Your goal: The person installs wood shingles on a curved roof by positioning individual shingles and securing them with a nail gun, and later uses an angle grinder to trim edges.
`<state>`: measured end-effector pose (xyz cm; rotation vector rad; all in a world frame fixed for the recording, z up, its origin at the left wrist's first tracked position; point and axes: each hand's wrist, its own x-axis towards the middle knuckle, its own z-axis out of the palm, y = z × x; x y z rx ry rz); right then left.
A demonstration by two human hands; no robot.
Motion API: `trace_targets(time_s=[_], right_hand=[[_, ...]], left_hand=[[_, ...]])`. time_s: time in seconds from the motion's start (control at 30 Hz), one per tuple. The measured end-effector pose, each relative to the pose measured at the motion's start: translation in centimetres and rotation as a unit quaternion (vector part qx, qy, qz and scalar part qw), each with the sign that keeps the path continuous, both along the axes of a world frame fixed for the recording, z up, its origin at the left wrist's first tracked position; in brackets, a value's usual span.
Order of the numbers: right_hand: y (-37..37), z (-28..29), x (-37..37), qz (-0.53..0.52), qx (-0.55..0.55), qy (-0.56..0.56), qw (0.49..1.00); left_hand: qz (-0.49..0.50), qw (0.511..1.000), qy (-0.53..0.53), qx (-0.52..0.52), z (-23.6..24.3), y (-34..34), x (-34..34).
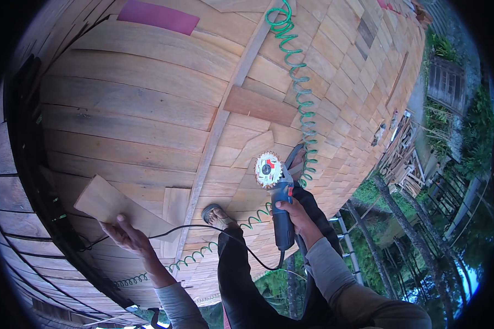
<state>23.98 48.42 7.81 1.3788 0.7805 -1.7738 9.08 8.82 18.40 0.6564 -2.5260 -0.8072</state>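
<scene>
My right hand (297, 216) is wrapped round the body of a blue and black angle grinder (282, 208). At the grinder's far end is a toothed round blade (268, 170) with a white and red face, angled up toward me. A black cord leaves its near end and loops left behind my left hand. My left hand (127, 237) is at the near edge of a loose, pale wooden shingle (112, 200), thumb over its face and fingers along the edge. The shingle lies askew to the rows beneath it; whether it rests on them I cannot tell.
I stand on a curved roof of wooden shingles (132, 112), my sandalled foot (217, 215) beside a long batten (211, 137). A coiled green hose (304, 101) crosses the slope. A dark curved edge (24, 159) bounds the left; a ladder (348, 247) and trees lie beyond the right edge.
</scene>
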Motion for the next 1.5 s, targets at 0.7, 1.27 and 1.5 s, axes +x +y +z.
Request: trace_targets(time_s=[0.7, 1.27, 1.5], right_hand=[[4.6, -1.7, 0.6, -0.302, -0.076, -0.005, 0.95], [-0.8, -1.9, 1.9, -0.285, -0.067, 0.017, 0.956], [-1.6, -2.1, 1.3, -0.274, -0.043, 0.022, 0.961]], left_hand=[[-0.694, 0.665, -0.138, -0.238, -6.0, 38.5, -30.3], [-0.615, 0.694, -0.138, -0.347, -17.4, 23.2, -43.1], [-0.66, 0.701, -0.014, -0.27, -19.4, 22.6, -43.3]])
